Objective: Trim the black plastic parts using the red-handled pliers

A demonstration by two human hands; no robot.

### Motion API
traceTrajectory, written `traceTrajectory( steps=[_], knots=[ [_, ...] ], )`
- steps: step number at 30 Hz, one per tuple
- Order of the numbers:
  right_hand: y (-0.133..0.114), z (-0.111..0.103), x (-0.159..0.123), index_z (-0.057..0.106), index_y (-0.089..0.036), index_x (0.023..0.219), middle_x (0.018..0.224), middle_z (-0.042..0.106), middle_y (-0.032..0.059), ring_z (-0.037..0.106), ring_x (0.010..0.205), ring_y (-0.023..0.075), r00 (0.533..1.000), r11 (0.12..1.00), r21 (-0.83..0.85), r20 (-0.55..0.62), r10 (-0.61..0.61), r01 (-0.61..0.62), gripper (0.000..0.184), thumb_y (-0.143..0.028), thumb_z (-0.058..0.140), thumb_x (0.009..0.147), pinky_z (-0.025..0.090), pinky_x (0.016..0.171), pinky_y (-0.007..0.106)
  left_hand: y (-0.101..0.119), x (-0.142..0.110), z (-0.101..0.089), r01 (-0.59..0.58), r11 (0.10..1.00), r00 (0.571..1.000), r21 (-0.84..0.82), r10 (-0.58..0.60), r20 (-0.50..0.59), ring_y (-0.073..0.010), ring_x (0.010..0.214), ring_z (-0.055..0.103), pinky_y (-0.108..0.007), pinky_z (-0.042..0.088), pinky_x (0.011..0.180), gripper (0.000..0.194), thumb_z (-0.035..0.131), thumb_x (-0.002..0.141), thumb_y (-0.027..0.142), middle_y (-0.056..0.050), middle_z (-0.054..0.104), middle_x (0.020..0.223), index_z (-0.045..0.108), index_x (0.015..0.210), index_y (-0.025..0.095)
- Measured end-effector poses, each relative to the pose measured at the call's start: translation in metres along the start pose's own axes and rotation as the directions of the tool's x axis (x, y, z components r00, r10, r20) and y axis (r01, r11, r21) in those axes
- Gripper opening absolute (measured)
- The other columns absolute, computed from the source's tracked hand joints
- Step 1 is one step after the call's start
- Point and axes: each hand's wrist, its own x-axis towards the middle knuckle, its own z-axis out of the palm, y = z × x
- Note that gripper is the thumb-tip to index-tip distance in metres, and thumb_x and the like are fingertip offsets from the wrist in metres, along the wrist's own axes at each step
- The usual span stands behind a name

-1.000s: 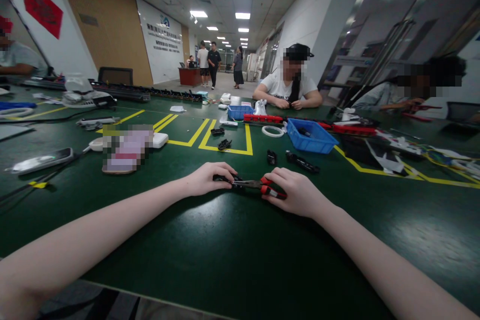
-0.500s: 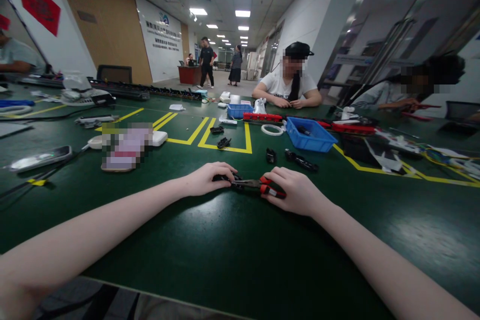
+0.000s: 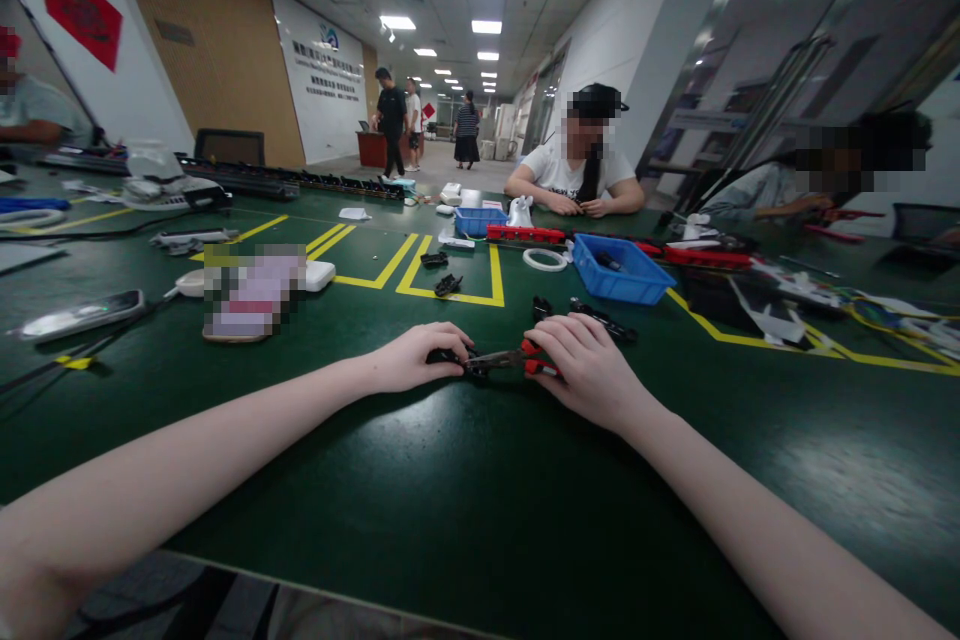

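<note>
My left hand is closed on a small black part that sticks out past the fingertips just above the green table. Its exact kind is too small to make out. My right hand grips red-handled needle-nose pliers, whose grey jaws point left and meet the black part at my left fingertips. Whether the jaws pinch the part or only touch it, I cannot tell. Just beyond my right hand lie more dark pieces, among them a long black part.
The green table carries yellow tape outlines, with black pieces inside one. Farther back stand a blue bin and a white ring. A phone lies left. Across the table a person sits with hands together.
My right hand has turned and risen slightly, tilting the pliers so their handles sit a little higher. My left hand stays almost in place with the black part. People in the background have walked.
</note>
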Motion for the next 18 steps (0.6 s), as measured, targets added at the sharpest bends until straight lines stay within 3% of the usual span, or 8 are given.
traceTrajectory(
  steps=[7, 12, 18],
  knots=[
    [0.0029, 0.0098, -0.0016, 0.050, -0.010, 0.126, 0.121, 0.061, 0.0180, 0.054, 0.117, 0.0311, 1.000, 1.000, 0.017, -0.015, -0.002, 0.002, 0.039, -0.026, 0.055, 0.091, 0.041, 0.104, 0.050, -0.0032, -0.0009, 0.0000, -0.010, 1.000, 1.000, -0.011, 0.010, 0.010, -0.0208, 0.113, 0.058, -0.039, 0.046, 0.100, 0.008, 0.064, 0.089, 0.018, -0.008, 0.058, 0.121, 0.067, 0.096, 0.017],
    [0.0003, 0.0087, -0.0014, 0.054, -0.013, 0.119, 0.112, 0.064, 0.0151, 0.061, 0.100, 0.0271, 0.995, 0.987, 0.158, 0.097, 0.024, -0.039, 0.035, -0.034, 0.057, 0.092, 0.052, 0.085, 0.042, -0.0002, -0.0004, -0.0004, 0.003, 1.000, 1.000, -0.004, -0.003, 0.016, -0.0203, 0.110, 0.059, -0.039, 0.047, 0.098, 0.008, 0.064, 0.089, 0.018, -0.008, 0.060, 0.119, 0.066, 0.097, 0.017],
    [-0.0034, 0.0039, -0.0001, 0.060, -0.015, 0.099, 0.093, 0.065, 0.0110, 0.060, 0.082, 0.0232, 0.990, 0.985, 0.151, 0.127, 0.068, -0.087, 0.037, -0.050, 0.056, 0.091, 0.047, 0.069, 0.035, 0.0040, -0.0003, -0.0014, -0.021, 1.000, 0.999, 0.007, 0.020, 0.030, -0.0206, 0.110, 0.060, -0.038, 0.047, 0.097, 0.007, 0.065, 0.089, 0.018, -0.008, 0.062, 0.118, 0.067, 0.095, 0.017]
  ],
)
